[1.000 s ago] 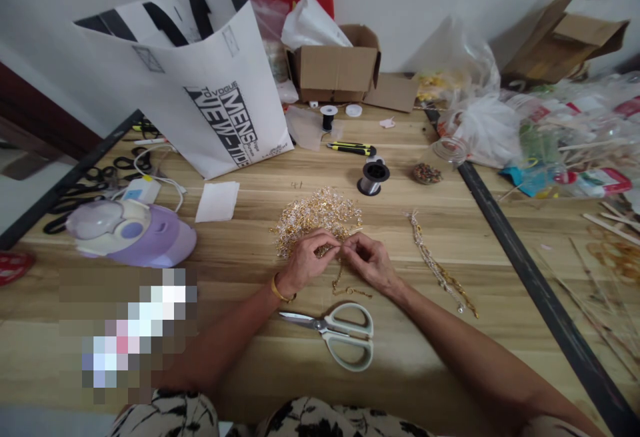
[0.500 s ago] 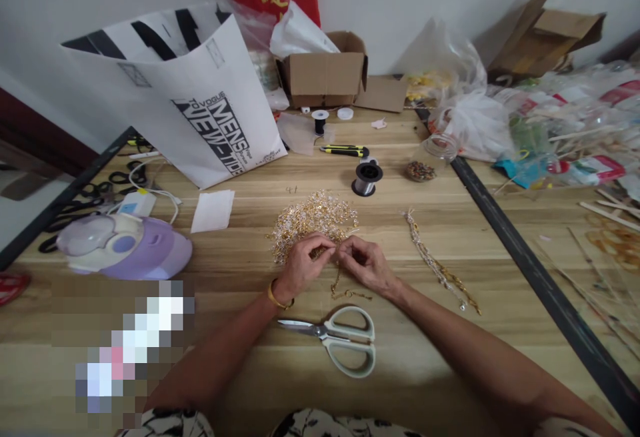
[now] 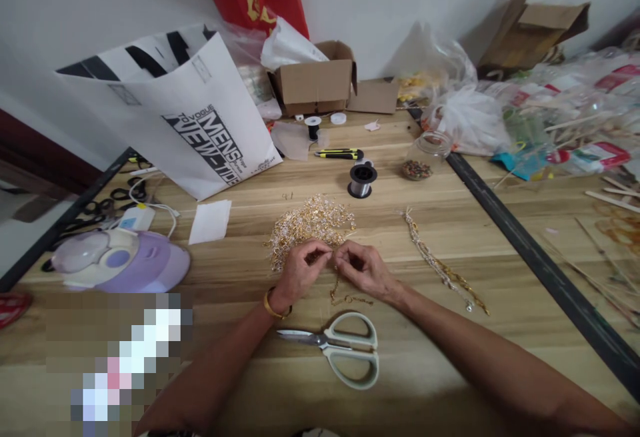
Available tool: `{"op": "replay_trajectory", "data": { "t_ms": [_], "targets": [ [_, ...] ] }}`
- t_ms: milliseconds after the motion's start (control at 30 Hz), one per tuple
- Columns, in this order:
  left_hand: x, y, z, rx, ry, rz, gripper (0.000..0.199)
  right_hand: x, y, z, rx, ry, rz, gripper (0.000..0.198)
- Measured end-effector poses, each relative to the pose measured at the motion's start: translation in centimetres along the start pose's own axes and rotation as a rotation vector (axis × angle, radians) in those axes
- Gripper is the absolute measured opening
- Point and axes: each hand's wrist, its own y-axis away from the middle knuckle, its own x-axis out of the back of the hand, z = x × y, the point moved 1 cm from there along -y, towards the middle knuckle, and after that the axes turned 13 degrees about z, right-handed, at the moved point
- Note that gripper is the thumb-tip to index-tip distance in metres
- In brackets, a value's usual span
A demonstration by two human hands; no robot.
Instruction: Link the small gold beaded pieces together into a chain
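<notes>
My left hand (image 3: 305,267) and my right hand (image 3: 364,267) meet fingertip to fingertip, both pinched closed. A thin gold chain (image 3: 336,287) runs from beneath my right fingertips down to the table, where its end lies with a ring in it. What my left fingers pinch is too small to make out. Just beyond the hands is a heap of small gold and clear beaded pieces (image 3: 310,220). Scissors with pale handles (image 3: 350,350) lie nearer to me, their blades pointing left. Silver and gold chains (image 3: 440,267) are laid out to the right.
Behind the heap stand a wire spool (image 3: 361,182), a yellow-black cutter knife (image 3: 339,154) and a jar of beads (image 3: 423,160). A white bag (image 3: 200,124) and a purple bottle (image 3: 145,264) are at left. Plastic bags and bottles (image 3: 560,110) crowd the right.
The view has tilted and shifted slightly. My hands stay together, pinching at nearly the same spot, with a small shift of the fingers. The gold chain still hangs below them.
</notes>
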Motion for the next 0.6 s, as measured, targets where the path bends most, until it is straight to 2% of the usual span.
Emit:
{"op": "replay_trajectory", "data": {
  "t_ms": [600],
  "targets": [
    [0.09,-0.08,-0.04,0.036,0.003,0.001,0.007,-0.03,-0.1,0.24,-0.047,-0.062,-0.032,0.013]
  ]
}}
